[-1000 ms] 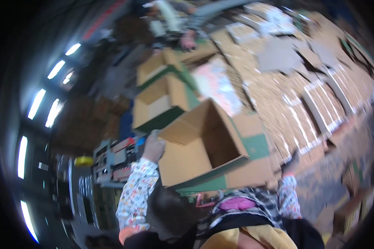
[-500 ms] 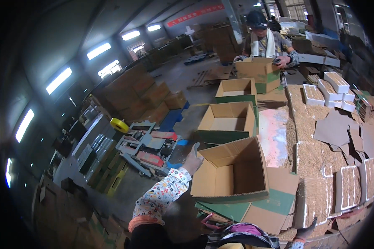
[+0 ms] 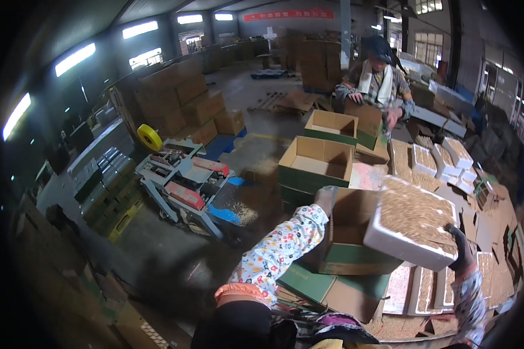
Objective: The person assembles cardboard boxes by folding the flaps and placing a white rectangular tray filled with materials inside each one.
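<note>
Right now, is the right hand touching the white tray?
Touching. The head view shows the right hand gripping the white tray's far corner, holding it tilted over the open box.

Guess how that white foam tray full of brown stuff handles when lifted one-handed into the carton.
The white foam tray is probably light but brittle. The right hand grips only one edge, so it could flex or crack. It is tilted over the cardboard carton, steadied by the left hand, so loose fill may spill.
</note>
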`<action>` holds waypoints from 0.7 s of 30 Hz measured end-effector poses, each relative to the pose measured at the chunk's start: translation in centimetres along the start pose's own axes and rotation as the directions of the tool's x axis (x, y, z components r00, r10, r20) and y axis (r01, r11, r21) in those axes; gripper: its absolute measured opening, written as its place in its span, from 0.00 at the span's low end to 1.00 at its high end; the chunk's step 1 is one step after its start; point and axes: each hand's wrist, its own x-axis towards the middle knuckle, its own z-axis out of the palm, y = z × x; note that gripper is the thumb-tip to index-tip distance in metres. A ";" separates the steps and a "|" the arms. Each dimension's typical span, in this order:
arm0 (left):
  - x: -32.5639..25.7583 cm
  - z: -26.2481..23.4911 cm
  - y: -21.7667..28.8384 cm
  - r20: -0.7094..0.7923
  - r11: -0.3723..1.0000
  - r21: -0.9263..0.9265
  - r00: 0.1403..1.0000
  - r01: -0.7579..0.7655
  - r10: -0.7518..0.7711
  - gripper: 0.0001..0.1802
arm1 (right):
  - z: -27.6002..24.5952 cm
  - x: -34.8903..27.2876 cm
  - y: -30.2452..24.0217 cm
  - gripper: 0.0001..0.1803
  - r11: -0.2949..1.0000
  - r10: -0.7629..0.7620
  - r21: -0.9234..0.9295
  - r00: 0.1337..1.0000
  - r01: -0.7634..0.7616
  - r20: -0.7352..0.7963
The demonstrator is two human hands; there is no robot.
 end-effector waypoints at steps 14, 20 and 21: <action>-3.3 6.8 10.5 0.182 0.740 0.669 0.981 -0.071 -0.070 0.15 | 11.4 10.2 -2.5 0.13 0.950 0.245 -0.223 0.965 -0.220 0.092; -3.6 9.7 11.6 0.095 0.565 0.819 0.995 -0.096 0.031 0.14 | 8.0 10.8 2.1 0.22 0.787 -0.162 -0.607 0.987 0.115 -0.023; -3.4 10.9 11.6 0.127 0.511 0.853 0.992 -0.103 -0.013 0.15 | 5.7 11.5 4.7 0.26 0.753 -0.132 -0.653 0.991 0.079 -0.032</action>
